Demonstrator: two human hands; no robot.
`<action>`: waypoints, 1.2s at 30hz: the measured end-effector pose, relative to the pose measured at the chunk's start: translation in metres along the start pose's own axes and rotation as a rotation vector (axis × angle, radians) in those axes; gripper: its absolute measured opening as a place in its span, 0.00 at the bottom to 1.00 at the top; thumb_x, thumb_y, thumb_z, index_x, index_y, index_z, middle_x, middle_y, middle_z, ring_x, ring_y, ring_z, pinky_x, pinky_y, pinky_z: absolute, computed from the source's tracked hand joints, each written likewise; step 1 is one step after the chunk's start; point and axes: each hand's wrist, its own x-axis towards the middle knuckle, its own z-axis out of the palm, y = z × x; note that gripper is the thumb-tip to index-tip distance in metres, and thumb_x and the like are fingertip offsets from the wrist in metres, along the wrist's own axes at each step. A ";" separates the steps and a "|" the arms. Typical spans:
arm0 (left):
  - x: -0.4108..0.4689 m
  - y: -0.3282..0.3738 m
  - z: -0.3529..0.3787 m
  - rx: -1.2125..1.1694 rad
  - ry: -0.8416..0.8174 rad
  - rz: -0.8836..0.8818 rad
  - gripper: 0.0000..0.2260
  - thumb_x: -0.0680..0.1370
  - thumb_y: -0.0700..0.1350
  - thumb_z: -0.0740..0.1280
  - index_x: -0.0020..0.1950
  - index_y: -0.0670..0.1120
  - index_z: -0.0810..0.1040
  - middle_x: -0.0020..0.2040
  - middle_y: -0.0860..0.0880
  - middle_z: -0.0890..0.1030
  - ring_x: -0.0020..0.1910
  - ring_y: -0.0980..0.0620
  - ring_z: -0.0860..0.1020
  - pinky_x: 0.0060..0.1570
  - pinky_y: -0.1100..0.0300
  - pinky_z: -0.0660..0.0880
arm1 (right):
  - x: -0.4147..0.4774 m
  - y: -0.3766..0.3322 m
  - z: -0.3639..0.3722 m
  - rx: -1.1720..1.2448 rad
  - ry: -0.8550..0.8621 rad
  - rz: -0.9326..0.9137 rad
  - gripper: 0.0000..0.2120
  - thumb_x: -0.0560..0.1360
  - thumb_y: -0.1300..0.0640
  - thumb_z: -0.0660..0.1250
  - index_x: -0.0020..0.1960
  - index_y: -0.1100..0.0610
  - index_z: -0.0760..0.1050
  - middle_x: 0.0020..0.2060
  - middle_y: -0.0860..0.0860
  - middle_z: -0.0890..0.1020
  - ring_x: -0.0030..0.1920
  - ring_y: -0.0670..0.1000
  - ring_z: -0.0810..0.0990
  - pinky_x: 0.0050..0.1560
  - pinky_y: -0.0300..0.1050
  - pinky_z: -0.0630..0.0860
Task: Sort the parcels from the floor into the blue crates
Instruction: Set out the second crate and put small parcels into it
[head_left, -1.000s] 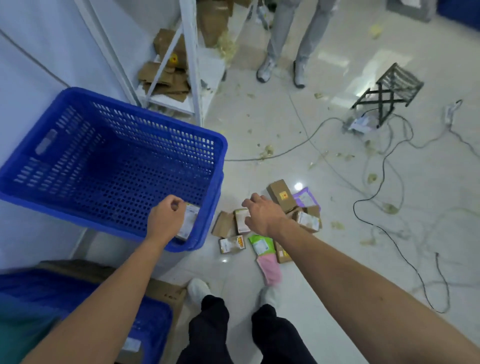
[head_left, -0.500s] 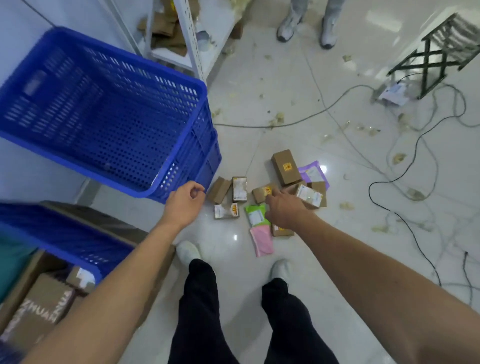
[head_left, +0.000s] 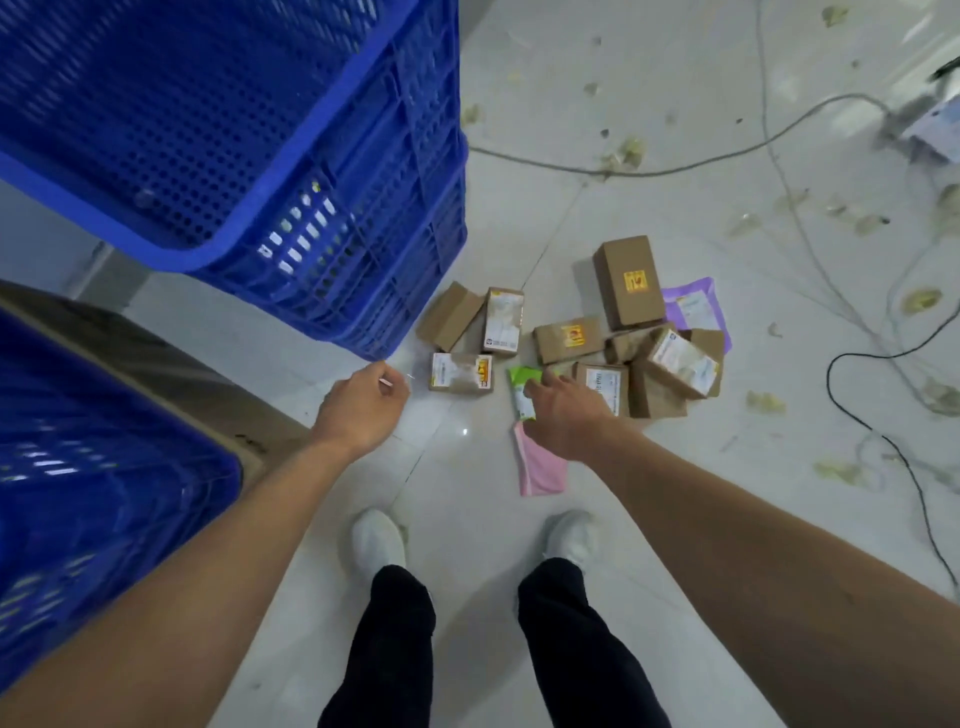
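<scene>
Head view, down over a parcel pile: reaching with the right hand onto the green pouch, fingers stretched across its top; impossible to tell whether closed on it yet. Hovering left of the pouch, the left hand, fingers loosely curled, nothing plainly held. To do this pick well, judging from here: pinch the pouch at one short edge, thumb under and fingers over. Lift straight up, clear of the pink pouch on its near side and the labelled box just right of it. Then swing up and left over the rim of the upper crate, which hangs well left of and beyond the pouch. Worth sending the free hand meanwhile to the flat box just left of the pouch. Soft, glossy film on both pouches, likely to sag and slip, so better gripped near a seam. Beyond and right of the pouch, matte brown cardboard boxes, rigid and square-edged, several with white labels or yellow stickers, some leaning on one another. Behind those, a thin purple mailer, lying flat. Perforated hard plastic for both crates, the lower crate far left of the pouch. Underneath, a pale polished tile floor, littered with scraps and loose cables well right of the pouch.
</scene>
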 end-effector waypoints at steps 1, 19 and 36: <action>0.014 -0.013 0.012 0.012 -0.004 -0.009 0.03 0.81 0.53 0.61 0.52 0.58 0.74 0.49 0.55 0.76 0.51 0.50 0.74 0.51 0.55 0.69 | 0.017 -0.001 0.016 0.005 -0.002 -0.001 0.24 0.78 0.50 0.63 0.72 0.57 0.67 0.66 0.57 0.71 0.67 0.59 0.70 0.63 0.54 0.72; 0.241 -0.155 0.174 0.052 -0.008 -0.130 0.10 0.82 0.50 0.59 0.61 0.52 0.75 0.53 0.50 0.77 0.52 0.49 0.75 0.49 0.55 0.71 | 0.323 0.007 0.218 -0.194 0.273 -0.216 0.39 0.70 0.47 0.69 0.75 0.58 0.57 0.65 0.55 0.71 0.63 0.56 0.71 0.65 0.50 0.67; 0.001 -0.018 0.033 0.009 -0.037 -0.125 0.08 0.81 0.50 0.59 0.54 0.56 0.77 0.48 0.53 0.81 0.58 0.46 0.74 0.51 0.55 0.69 | 0.046 0.001 0.012 -0.048 0.253 -0.118 0.47 0.70 0.41 0.70 0.79 0.55 0.49 0.67 0.54 0.68 0.66 0.56 0.69 0.67 0.53 0.66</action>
